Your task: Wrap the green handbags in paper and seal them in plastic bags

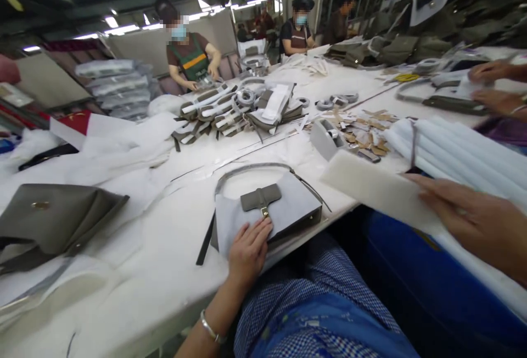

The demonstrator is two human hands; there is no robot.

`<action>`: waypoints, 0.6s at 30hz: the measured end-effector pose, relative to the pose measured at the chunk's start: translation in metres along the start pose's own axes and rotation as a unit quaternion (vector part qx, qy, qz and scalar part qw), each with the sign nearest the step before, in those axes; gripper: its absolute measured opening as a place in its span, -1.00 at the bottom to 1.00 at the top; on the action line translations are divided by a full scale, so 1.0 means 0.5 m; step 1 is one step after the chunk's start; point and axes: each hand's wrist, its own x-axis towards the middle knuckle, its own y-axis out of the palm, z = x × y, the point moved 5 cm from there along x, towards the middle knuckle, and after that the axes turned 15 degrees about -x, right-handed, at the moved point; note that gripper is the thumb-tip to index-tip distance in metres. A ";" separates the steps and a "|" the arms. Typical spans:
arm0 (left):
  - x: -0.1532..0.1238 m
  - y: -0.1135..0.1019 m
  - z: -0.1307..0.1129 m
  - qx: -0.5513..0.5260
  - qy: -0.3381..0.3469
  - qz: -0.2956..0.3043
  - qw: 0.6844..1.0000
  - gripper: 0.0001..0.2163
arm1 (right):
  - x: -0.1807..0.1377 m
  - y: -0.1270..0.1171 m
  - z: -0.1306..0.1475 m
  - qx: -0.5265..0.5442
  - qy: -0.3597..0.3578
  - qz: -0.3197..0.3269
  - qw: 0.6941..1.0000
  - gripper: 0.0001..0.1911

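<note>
Head view: grey handbag (272, 207) lies flat at the near table (164, 231) edge, pinned under the left hand (248, 251), fingers spread and unclenched, to stop it sliding. Right hand (473, 221) rests on a white foam sheet (379, 190), fingers flat, gripping nothing (sheet overhangs the edge).

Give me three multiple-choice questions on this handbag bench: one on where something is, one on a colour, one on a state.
1. Where does the left hand rest?
A. on the grey handbag
B. on the tape dispenser
C. on the blue bin

2. What colour is the foam sheet under the right hand?
A. red
B. white
C. black

3. How does the handbag sit?
A. hanging
B. lying flat on the table
C. standing upright

Answers: 1 A, fingers lie on its paper-wrapped front; 2 B, it is plainly white; 3 B, its front faces up.
</note>
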 end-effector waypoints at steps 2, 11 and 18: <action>-0.001 -0.002 -0.002 -0.008 -0.005 -0.008 1.000 -0.61 | 0.080 0.019 0.198 0.058 -0.133 0.029 0.989 -0.58; -0.007 0.000 0.003 -0.017 -0.058 -0.009 0.998 -0.63 | 0.126 0.273 0.507 0.045 -0.486 0.159 0.858 -0.66; -0.009 0.002 0.008 -0.058 -0.055 -0.009 0.997 -0.61 | 0.123 0.254 0.483 -0.008 -0.502 0.216 0.838 -0.44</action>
